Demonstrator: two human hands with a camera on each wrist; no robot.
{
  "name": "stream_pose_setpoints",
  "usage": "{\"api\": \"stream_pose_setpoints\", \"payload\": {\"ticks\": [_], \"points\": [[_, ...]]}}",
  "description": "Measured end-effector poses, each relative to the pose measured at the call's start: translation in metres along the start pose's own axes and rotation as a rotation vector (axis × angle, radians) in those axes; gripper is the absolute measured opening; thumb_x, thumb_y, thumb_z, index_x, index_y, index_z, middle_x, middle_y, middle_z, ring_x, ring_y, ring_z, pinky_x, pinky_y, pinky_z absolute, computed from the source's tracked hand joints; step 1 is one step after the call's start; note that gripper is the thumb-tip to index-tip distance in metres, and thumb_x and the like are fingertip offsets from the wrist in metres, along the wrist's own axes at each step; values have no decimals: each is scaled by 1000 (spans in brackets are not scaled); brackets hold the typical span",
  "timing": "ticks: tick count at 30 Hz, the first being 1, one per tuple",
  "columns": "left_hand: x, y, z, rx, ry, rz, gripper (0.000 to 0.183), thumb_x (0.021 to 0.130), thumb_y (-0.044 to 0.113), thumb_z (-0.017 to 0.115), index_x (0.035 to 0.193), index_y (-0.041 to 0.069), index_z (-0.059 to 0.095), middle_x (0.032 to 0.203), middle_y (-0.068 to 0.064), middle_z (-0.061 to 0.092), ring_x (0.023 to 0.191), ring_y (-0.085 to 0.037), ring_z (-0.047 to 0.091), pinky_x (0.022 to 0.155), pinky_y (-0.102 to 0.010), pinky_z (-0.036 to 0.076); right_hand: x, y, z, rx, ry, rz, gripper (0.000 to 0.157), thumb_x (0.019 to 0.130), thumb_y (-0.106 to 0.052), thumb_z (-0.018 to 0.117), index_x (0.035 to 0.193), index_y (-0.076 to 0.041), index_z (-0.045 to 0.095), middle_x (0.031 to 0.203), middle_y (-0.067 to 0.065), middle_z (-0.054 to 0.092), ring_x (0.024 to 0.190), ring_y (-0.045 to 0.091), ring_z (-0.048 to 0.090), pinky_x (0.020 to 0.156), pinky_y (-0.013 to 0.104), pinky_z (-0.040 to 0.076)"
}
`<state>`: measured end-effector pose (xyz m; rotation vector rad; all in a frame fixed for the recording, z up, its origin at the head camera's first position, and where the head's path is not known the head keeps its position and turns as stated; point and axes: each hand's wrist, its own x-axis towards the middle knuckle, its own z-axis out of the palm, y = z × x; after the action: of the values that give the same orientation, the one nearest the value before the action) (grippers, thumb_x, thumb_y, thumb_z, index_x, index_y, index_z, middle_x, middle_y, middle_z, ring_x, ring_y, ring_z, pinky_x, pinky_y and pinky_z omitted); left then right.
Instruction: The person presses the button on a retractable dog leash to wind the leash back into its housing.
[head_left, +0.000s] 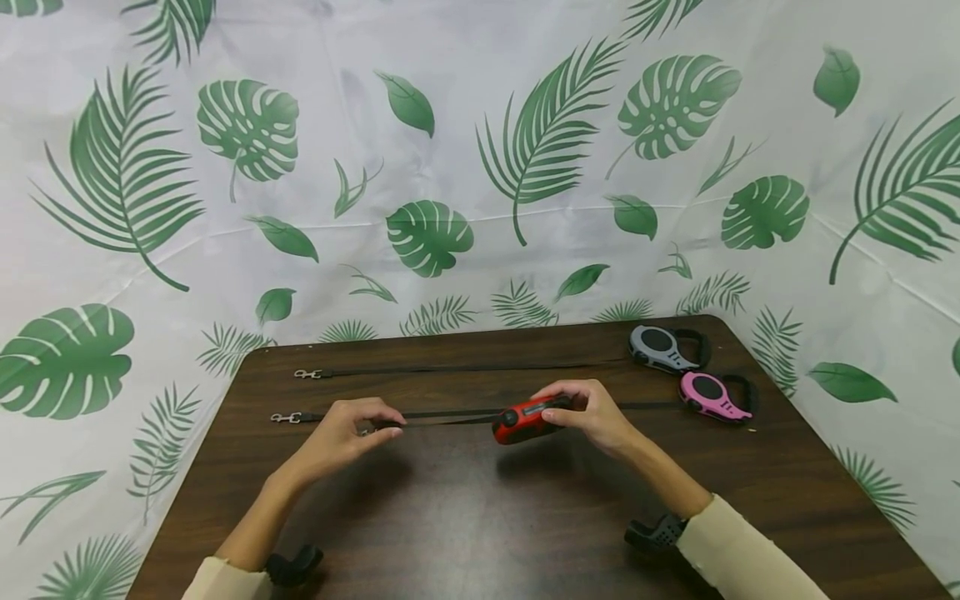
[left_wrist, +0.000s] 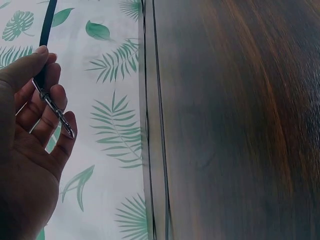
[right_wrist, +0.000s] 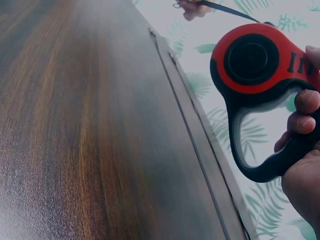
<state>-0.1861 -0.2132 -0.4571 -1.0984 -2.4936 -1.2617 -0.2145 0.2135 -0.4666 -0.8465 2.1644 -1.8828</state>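
My right hand [head_left: 592, 412] grips the black handle of a red retractable dog leash [head_left: 525, 421], held above the table. In the right wrist view the fingers curl through the handle loop of the red leash [right_wrist: 252, 60]. My left hand [head_left: 352, 433] pinches the black strap end of the same leash between thumb and fingers. From that pinch a metal snap hook [left_wrist: 57, 112] lies over the fingers in the left wrist view. The red leash's black strap [head_left: 450, 421] stretches between both hands.
A grey retractable leash [head_left: 660, 348] and a pink one [head_left: 712, 394] lie at the table's back right. Their straps run left across the wooden table [head_left: 465, 517], ending in metal hooks [head_left: 307, 374]. Behind the table hangs a leaf-print cloth [head_left: 450, 167].
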Motion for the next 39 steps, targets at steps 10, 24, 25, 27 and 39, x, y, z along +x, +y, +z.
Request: {"api": "stream_pose_setpoints", "payload": {"ticks": [10, 24, 25, 27, 39], "points": [[6, 3, 10, -10, -11, 14, 15, 93, 5, 80, 107, 10, 79, 101, 7, 76, 90, -7, 69, 80, -29, 59, 0, 0, 7, -24, 3, -4, 25, 97, -10, 74, 119, 2, 75, 104, 1, 77, 79, 15, 62, 68, 27, 53], [17, 6, 25, -51, -45, 15, 13, 97, 9, 78, 109, 13, 80, 100, -1, 78, 93, -8, 71, 81, -34, 60, 4, 1, 14, -53, -12, 1, 24, 97, -10, 75, 119, -1, 76, 106, 4, 77, 77, 16, 61, 67, 27, 52], [18, 7, 25, -58, -50, 9, 13, 97, 9, 78, 109, 13, 80, 101, 0, 78, 94, -8, 71, 81, -34, 60, 4, 0, 14, -52, -13, 3, 24, 97, -10, 75, 119, -2, 76, 106, 4, 77, 77, 16, 61, 67, 27, 52], [20, 8, 26, -67, -56, 4, 13, 97, 10, 78, 110, 13, 80, 101, 2, 78, 94, -8, 71, 80, -34, 60, 4, 0, 15, -52, -15, 1, 24, 97, -11, 75, 119, -2, 76, 106, 5, 77, 78, 17, 62, 68, 27, 52], [26, 12, 32, -82, -62, 20, 12, 97, 9, 78, 109, 10, 80, 102, -2, 79, 93, -9, 71, 78, -38, 60, 7, 0, 20, -30, -23, -13, 24, 97, -10, 75, 118, 1, 76, 106, 6, 77, 79, 16, 63, 68, 26, 53]]}}
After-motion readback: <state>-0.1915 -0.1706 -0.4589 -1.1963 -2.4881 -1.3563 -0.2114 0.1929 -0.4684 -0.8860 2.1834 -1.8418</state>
